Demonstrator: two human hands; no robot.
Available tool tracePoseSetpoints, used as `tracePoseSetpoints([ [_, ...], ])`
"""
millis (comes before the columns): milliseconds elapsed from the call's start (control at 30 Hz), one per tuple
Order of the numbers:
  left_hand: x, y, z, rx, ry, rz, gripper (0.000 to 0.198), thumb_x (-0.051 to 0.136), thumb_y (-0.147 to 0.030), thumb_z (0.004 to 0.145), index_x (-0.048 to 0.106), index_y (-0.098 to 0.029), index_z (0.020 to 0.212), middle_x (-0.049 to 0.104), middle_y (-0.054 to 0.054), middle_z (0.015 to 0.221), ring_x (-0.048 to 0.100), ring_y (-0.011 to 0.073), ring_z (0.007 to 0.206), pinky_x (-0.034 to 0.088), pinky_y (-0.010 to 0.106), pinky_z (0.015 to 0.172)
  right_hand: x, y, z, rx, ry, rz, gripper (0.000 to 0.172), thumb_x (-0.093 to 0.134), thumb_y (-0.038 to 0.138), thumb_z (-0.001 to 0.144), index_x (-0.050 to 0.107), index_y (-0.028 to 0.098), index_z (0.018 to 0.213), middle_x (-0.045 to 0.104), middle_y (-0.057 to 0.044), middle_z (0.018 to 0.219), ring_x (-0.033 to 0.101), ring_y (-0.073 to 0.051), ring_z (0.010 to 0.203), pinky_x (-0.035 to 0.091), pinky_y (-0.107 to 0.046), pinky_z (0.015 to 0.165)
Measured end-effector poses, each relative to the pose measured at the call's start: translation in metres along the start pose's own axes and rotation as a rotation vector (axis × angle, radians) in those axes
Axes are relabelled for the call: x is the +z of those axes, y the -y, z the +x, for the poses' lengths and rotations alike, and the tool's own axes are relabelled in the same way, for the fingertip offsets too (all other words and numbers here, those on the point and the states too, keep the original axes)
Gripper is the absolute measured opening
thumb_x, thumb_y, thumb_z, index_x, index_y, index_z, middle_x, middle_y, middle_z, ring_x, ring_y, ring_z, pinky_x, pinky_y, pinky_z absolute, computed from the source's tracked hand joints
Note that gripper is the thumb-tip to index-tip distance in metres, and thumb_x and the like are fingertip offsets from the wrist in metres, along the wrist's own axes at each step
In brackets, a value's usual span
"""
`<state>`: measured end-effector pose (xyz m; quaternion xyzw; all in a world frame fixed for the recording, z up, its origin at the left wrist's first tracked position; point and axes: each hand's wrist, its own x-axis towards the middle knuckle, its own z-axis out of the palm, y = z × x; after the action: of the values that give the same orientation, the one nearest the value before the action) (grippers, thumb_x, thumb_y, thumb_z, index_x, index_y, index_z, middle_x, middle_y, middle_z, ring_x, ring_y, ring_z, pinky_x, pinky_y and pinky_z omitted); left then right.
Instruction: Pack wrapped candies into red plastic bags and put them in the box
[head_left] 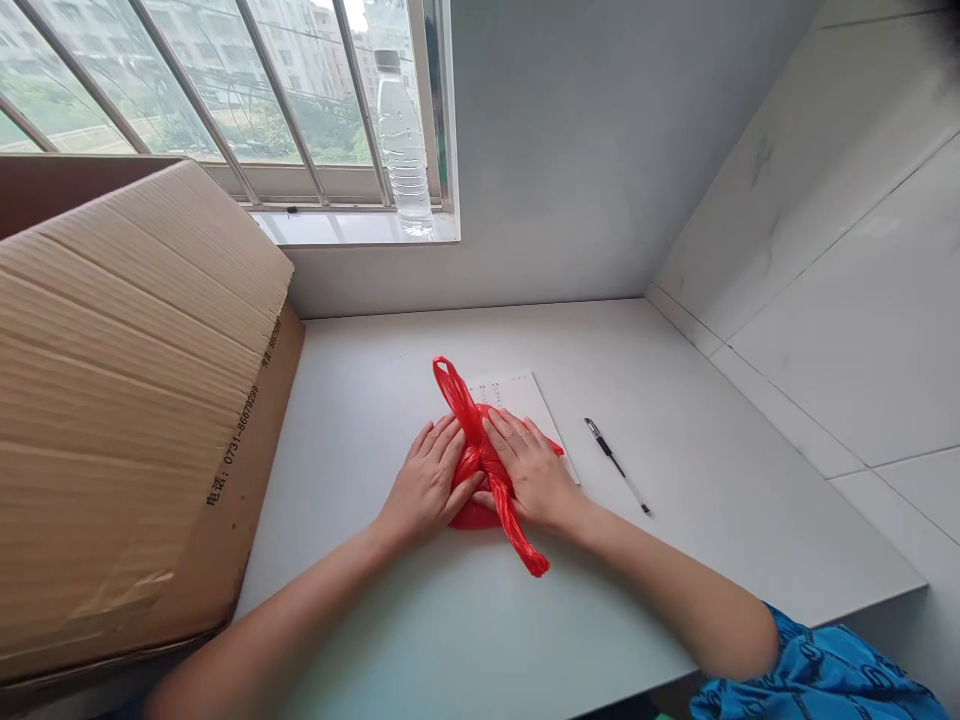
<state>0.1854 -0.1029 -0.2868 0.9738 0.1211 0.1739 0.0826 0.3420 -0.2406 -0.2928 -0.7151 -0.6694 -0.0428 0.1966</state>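
A red plastic bag lies on the white table, its neck knotted. One twisted loop of it sticks up toward the wall, and a twisted tail hangs toward me. My left hand rests on the bag's left side, fingers stretched out and flat. On the right side lies my right hand, also flat with its fingers extended. Both thumbs come close together below the knot. What is inside the bag cannot be seen. Partly under the bag is a white paper pad with small printed marks.
A black and clear pen lies right of the pad. At the left stands a large open cardboard box. A clear water bottle stands on the sill of the barred window. The white table meets walls behind and right.
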Motion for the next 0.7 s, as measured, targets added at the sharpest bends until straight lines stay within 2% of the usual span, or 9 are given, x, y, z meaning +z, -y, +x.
tracePoseSetpoints([
  [367, 0.0038, -0.0003, -0.0019, 0.022, 0.003, 0.050, 0.057, 0.042, -0.041, 0.099, 0.039, -0.012, 0.148, 0.045, 0.014, 0.152, 0.031, 0.0292, 0.147, 0.022, 0.050, 0.123, 0.0001, -0.0019, -0.0003, -0.001, 0.050, -0.010, 0.085, 0.046, 0.060, 0.095, 0.018, 0.011, 0.158, 0.025, -0.014, 0.163, 0.017, -0.029, 0.152, 0.021, -0.055, 0.123],
  [700, 0.0052, 0.0004, -0.0014, 0.012, 0.014, 0.025, 0.056, 0.044, -0.043, 0.099, 0.041, -0.016, 0.147, 0.044, 0.013, 0.153, 0.032, 0.0295, 0.147, 0.023, 0.049, 0.123, -0.0019, -0.0002, -0.0002, -0.003, 0.075, -0.015, 0.083, 0.047, 0.058, 0.095, 0.021, 0.009, 0.157, 0.025, -0.016, 0.162, 0.018, -0.030, 0.152, 0.021, -0.056, 0.123],
])
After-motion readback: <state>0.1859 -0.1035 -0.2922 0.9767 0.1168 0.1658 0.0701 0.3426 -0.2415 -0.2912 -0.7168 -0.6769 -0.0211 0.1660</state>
